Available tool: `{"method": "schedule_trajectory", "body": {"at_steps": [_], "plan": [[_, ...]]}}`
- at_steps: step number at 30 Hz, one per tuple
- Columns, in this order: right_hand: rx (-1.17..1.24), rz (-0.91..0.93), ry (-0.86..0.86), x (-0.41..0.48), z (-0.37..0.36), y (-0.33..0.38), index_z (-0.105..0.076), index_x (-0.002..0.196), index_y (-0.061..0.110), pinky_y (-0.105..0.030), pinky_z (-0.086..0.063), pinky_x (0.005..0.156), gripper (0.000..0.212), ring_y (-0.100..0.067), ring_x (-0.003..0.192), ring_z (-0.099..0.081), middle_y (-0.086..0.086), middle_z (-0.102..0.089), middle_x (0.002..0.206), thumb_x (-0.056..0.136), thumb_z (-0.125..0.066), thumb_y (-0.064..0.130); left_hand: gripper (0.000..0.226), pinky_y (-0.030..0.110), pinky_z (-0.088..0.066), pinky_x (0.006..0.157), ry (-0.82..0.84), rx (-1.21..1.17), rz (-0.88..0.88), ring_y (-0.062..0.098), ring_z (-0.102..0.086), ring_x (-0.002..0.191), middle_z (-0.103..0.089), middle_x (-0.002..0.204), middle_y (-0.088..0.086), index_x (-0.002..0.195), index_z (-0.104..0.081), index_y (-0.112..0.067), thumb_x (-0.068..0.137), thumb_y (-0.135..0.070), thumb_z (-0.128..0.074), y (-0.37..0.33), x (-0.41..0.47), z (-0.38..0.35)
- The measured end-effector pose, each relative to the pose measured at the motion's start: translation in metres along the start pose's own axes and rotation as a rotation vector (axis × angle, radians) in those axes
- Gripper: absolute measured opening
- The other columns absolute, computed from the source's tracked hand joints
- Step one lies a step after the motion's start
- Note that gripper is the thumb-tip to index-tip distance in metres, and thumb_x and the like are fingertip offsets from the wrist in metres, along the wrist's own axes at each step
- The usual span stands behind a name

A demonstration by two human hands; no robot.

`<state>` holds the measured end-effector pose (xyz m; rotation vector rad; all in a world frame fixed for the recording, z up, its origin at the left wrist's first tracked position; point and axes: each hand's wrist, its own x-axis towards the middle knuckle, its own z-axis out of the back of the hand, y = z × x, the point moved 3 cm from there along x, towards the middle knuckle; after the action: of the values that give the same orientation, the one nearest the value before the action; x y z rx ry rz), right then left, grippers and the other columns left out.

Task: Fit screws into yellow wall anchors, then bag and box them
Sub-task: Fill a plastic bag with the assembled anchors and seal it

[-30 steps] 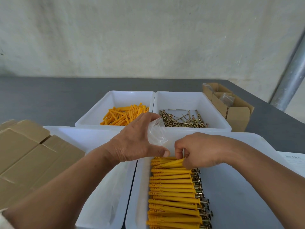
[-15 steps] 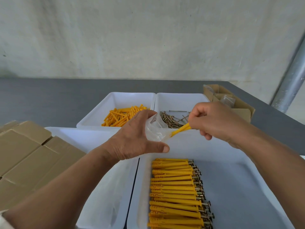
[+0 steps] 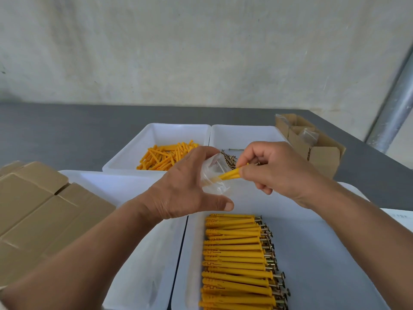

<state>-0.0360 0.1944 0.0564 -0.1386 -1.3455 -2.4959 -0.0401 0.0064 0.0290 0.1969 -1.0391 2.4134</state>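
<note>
Left hand (image 3: 185, 193), right hand (image 3: 276, 173), forearms (image 3: 89, 253) bare; pale sleeve edge (image 3: 2, 304) on left arm.

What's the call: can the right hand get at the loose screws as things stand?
Probably yes for reach: the screws lie just beyond the right hand, nothing between. But it pinches a yellow anchor going into the clear bag.

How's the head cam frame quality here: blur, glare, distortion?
Head view: the light is soft and even, with no hard shadows. The left hand, and the right hand pinching a yellow anchor, look sharp with little motion blur. The clear bag shows faint highlights, and its edges are hard to trace against the white tray. The metal pipe leans at the right edge, probably from wide-angle distortion.
</note>
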Motion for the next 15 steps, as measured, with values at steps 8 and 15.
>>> {"method": "schedule_trajectory", "body": {"at_steps": [8,15], "plan": [[-0.028,0.072,0.035,-0.002,-0.022,0.000,-0.069,0.081,0.032,-0.012,-0.038,0.041,0.011,-0.002,0.041,-0.053,0.004,-0.072,0.080,0.082,-0.074,0.023,0.093,0.022,-0.047,0.092,0.024,-0.002,-0.054,0.001,-0.052,0.110,-0.052,0.120,-0.017,0.132,-0.040,-0.032,0.054,-0.051,-0.087,-0.006,-0.001,-0.006],[-0.022,0.042,0.110,-0.002,-0.035,0.000,-0.072,0.088,0.027,-0.014,-0.038,0.041,0.009,-0.001,0.038,-0.049,0.008,-0.068,0.069,0.093,-0.065,0.028,0.089,0.017,-0.048,0.084,0.013,-0.035,-0.061,-0.002,-0.056,0.102,-0.057,0.110,-0.020,0.128,-0.041,-0.035,0.052,-0.050,-0.085,-0.006,-0.001,-0.006]]}}
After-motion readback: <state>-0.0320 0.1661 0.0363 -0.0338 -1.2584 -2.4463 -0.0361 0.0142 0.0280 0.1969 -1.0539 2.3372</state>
